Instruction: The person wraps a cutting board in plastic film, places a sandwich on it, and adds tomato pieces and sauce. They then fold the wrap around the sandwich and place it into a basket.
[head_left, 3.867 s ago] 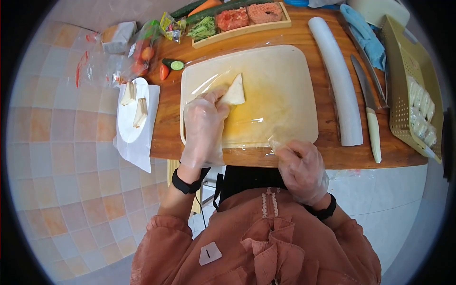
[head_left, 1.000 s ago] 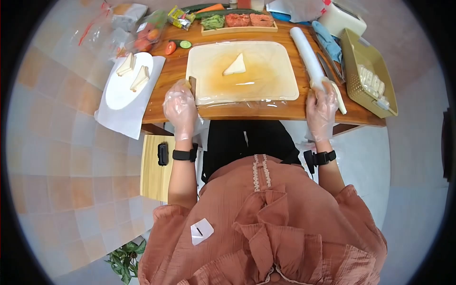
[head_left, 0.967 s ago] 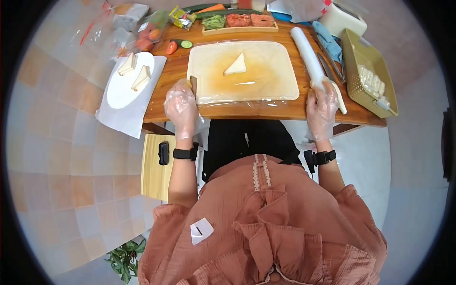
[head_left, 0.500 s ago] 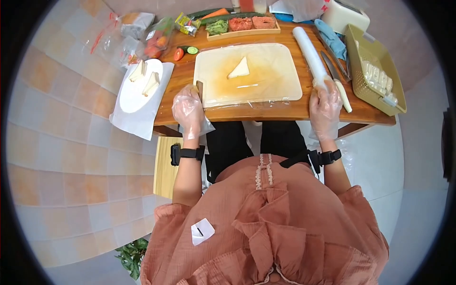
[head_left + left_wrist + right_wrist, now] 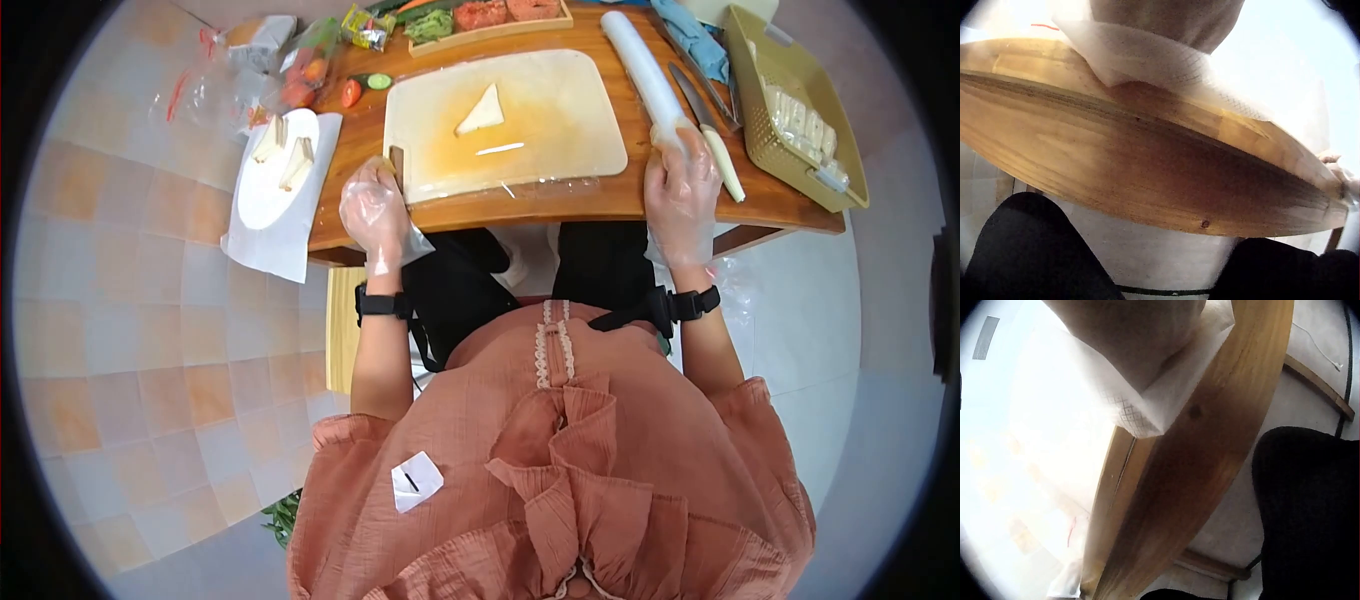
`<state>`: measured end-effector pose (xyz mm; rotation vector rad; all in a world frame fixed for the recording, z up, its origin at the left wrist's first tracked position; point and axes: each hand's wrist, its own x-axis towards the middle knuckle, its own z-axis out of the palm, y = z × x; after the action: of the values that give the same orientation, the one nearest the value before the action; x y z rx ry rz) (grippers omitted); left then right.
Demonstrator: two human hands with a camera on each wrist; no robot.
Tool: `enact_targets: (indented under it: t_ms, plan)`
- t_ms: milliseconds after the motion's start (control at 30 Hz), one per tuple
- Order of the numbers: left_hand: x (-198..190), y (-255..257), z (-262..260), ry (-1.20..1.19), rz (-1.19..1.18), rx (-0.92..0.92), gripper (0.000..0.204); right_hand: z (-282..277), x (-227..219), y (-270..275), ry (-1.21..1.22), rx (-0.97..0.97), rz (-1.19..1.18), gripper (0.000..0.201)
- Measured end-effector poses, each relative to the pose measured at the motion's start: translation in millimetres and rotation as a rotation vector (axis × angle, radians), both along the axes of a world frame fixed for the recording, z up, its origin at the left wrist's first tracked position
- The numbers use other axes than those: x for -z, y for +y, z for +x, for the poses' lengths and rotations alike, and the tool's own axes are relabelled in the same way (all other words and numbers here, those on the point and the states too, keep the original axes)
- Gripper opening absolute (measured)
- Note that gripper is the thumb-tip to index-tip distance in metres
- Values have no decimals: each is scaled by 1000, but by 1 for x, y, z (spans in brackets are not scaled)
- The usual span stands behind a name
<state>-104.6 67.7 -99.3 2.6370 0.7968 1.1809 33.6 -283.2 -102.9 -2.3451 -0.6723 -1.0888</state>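
Observation:
A triangular sandwich piece (image 5: 483, 112) lies on the cream cutting board (image 5: 588, 82), which is covered with clear film. My gloved left hand (image 5: 375, 208) rests at the table's front edge, left of the board, fingers loosely bent. A small brown strip (image 5: 397, 163) shows beside its fingertips at the board's edge. At the right, my gloved right hand (image 5: 684, 190) rests at the table edge by the near end of a roll of plastic wrap (image 5: 642, 68), fingers relaxed. Both wrist views show mostly glove cuffs, the wooden table edge and dark trousers; the fingers are hidden there.
Two sandwich pieces sit on a white plate (image 5: 262, 208) at the left. A knife (image 5: 690, 88) lies right of the roll, beside a green basket (image 5: 758, 150) of wrapped items. Behind the board stand cut tomato (image 5: 351, 93), cucumber (image 5: 379, 81) and a wooden tray (image 5: 520, 27).
My left hand has let go of the sandwich piece and moved to the front edge. My right hand has released the film and moved right beside the roll. Lately only the head view shifts.

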Motion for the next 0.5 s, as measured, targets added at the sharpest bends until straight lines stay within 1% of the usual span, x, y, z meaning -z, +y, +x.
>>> enact_targets:
  t_ms: [333, 500]
  plan:
    - [-1, -2, 0, -15, 21, -10, 17, 5, 2, 1, -70, -24, -17, 29]
    - [-3, 1, -1, 33, 17, -15, 22, 1, 0, 2, -23, 0, -41, 31]
